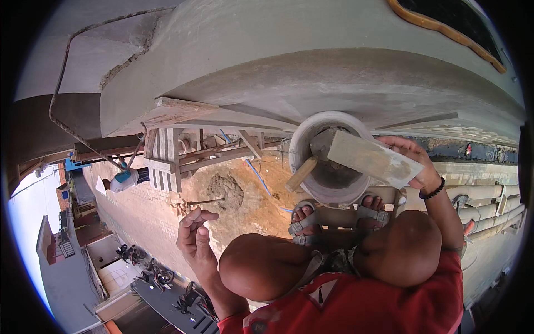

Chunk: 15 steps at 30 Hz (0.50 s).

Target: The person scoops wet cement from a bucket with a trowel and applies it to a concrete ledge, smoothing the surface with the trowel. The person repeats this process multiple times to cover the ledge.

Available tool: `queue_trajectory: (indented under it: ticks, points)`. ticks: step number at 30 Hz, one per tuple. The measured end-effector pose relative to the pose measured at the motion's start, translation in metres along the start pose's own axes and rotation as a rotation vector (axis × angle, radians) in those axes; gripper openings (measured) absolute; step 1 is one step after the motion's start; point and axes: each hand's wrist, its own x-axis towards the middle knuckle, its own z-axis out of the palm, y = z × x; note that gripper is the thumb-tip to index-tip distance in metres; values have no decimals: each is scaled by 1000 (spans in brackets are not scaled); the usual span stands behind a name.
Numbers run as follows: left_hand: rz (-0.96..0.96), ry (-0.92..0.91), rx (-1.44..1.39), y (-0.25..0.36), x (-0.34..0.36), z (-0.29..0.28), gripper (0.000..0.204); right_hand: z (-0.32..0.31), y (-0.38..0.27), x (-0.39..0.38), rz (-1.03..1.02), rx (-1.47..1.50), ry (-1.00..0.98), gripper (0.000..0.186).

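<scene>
I squat high up on a narrow perch beside a grey plastered wall [289,50]. My right hand [416,162] grips a flat wooden plastering float [370,157] held over a white bucket [303,147] of grey mortar. A wooden tool handle [301,174] sticks out of the bucket's left side. My left hand [196,236] hangs free at the lower left, fingers loosely apart, holding nothing. My sandalled feet [305,218] rest just below the bucket, with my bare knees and red shirt beneath.
Wooden scaffold pieces [167,158] jut from the wall at left. Far below lie a sand heap [222,192], a paved street, a person in a light top [123,179] and parked motorbikes [158,275]. Pipes [489,195] run along the right. A bent wire [61,100] hangs at left.
</scene>
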Motion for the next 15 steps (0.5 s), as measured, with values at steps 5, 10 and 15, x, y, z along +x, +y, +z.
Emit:
queue_trajectory:
  ticks: [5,10,15]
  points:
    - [-364,-429,-56,-84,17,45,45,3,-24,-10,17,-311,116,35]
    - [41,-715,334,-138,13,112,65,26,-30,8,170,-992,64,30]
    - [34,-725,524,-156,16,148,69,34,-10,40,123,-1314,-57,32]
